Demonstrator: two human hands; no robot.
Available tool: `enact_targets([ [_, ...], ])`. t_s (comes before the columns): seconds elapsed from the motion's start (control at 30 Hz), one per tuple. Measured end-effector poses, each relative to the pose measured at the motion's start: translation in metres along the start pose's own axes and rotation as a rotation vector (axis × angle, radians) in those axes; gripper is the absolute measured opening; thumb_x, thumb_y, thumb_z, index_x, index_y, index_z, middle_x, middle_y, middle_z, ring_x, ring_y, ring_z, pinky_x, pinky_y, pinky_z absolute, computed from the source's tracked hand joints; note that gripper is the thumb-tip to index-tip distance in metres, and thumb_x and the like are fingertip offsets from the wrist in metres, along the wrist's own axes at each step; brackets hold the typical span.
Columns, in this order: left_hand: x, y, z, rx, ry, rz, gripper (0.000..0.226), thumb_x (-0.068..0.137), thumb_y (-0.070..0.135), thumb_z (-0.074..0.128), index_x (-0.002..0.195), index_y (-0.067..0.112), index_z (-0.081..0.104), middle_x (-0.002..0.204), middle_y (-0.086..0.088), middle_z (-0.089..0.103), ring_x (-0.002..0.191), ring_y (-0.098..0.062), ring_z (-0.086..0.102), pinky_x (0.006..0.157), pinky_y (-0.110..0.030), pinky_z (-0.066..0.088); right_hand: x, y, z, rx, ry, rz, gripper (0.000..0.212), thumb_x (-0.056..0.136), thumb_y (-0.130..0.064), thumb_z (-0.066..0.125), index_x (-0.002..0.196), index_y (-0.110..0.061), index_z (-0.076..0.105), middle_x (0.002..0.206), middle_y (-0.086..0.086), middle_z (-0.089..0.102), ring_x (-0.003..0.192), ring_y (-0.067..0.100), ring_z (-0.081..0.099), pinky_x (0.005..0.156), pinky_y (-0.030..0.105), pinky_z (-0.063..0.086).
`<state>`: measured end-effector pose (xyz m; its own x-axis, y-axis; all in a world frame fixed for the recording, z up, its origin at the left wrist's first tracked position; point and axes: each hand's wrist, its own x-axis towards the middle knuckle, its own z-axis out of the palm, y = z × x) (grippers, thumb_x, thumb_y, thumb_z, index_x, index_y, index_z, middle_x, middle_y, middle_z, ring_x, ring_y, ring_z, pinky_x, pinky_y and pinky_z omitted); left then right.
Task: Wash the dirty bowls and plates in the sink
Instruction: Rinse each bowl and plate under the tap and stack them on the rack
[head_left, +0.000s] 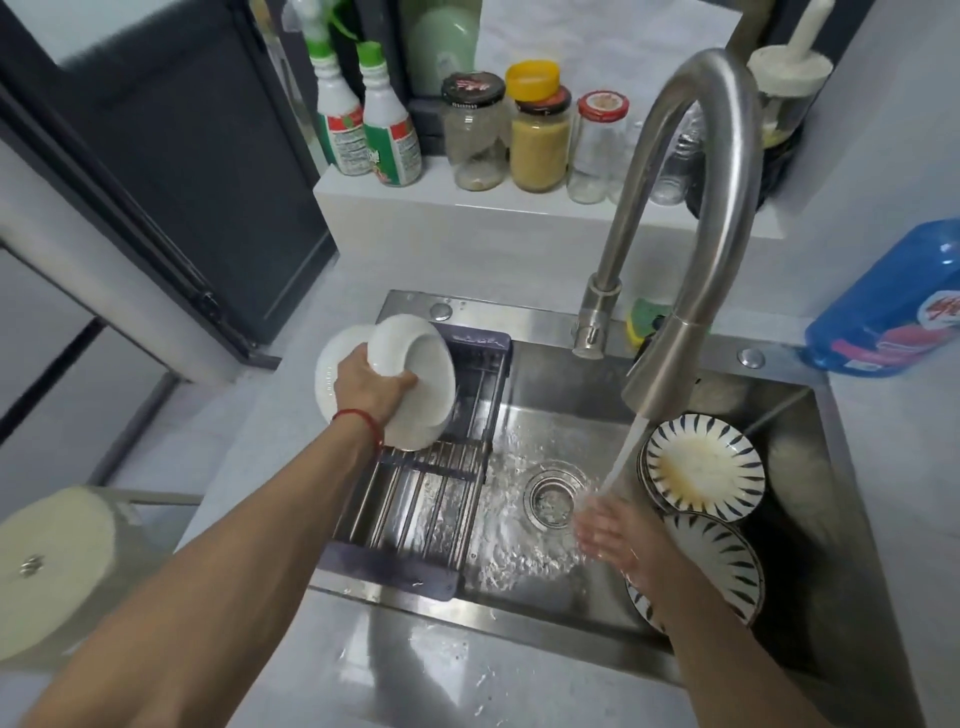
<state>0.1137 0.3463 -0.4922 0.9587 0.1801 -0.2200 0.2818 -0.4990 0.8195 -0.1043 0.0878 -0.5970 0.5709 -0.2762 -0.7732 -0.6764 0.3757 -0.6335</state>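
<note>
L hand (371, 387) grips white bowls (415, 382) tilted, openings facing left over rack (431, 493).

A home kitchen, shown by a stainless steel sink (810, 415) set into a pale grey worktop (395, 670), with a tall curved brushed-steel tap (691, 208) running water at its back edge. On a white ledge (519, 218) behind the sink: glass jars with coloured lids (537, 137) and white spray bottles with green caps (387, 130). Also a slatted metal draining rack (426, 499) across the sink's left side, patterned blue-and-white plates (704, 467) at its right, and a blue detergent bottle (893, 306) on the worktop's right edge.
</note>
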Motion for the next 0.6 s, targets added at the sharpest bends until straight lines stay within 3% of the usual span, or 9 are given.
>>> enact_targets([
  [0.17, 0.003, -0.005, 0.008, 0.365, 0.031, 0.116, 0.056, 0.083, 0.034, 0.084, 0.126, 0.008, 0.059, 0.120, -0.017, 0.067, 0.111, -0.042, 0.062, 0.093, -0.049, 0.053, -0.002, 0.004, -0.017, -0.126, 0.106, 0.038, 0.018, 0.102, -0.012, 0.057, 0.106, 0.000, 0.071, 0.098, 0.018, 0.072, 0.088, 0.036, 0.068, 0.075, 0.040, 0.057],
  [0.27, 0.001, -0.009, 0.009, 0.520, 0.133, 0.226, 0.064, 0.085, 0.040, 0.081, 0.132, 0.007, 0.053, 0.128, -0.018, 0.062, 0.114, -0.042, 0.061, 0.092, -0.052, 0.053, 0.011, 0.012, -0.046, -0.697, 0.293, -0.161, 0.022, 0.103, -0.016, 0.052, 0.114, -0.004, 0.067, 0.101, 0.010, 0.066, 0.083, 0.020, 0.061, 0.070, 0.034, 0.054],
  [0.33, 0.002, -0.011, 0.007, 0.584, 0.208, 0.283, 0.068, 0.084, 0.040, 0.082, 0.135, 0.006, 0.052, 0.131, -0.020, 0.052, 0.115, -0.042, 0.056, 0.093, -0.054, 0.054, 0.015, 0.016, -0.070, -1.057, 0.392, -0.312, 0.033, 0.098, -0.019, 0.053, 0.128, -0.008, 0.060, 0.121, 0.013, 0.062, 0.103, 0.025, 0.058, 0.084, 0.039, 0.053],
  [0.43, 0.005, -0.016, 0.001, 0.662, 0.245, 0.329, 0.066, 0.088, 0.032, 0.080, 0.140, 0.004, 0.050, 0.132, -0.024, 0.047, 0.116, -0.045, 0.049, 0.093, -0.057, 0.050, 0.019, 0.020, -0.102, -1.389, 0.446, -0.348, 0.059, 0.091, -0.021, 0.061, 0.148, -0.016, 0.045, 0.151, 0.013, 0.042, 0.135, 0.032, 0.042, 0.107, 0.046, 0.044],
  [0.6, -0.020, -0.018, 0.013, 0.760, 0.226, 0.412, 0.062, 0.088, 0.007, 0.069, 0.145, 0.004, 0.046, 0.137, -0.030, 0.047, 0.124, -0.050, 0.043, 0.097, -0.061, 0.046, 0.023, 0.033, -0.129, -1.464, 0.312, -0.317, 0.076, 0.093, -0.023, 0.062, 0.160, -0.028, 0.027, 0.164, 0.008, 0.025, 0.149, 0.029, 0.026, 0.116, 0.048, 0.032],
])
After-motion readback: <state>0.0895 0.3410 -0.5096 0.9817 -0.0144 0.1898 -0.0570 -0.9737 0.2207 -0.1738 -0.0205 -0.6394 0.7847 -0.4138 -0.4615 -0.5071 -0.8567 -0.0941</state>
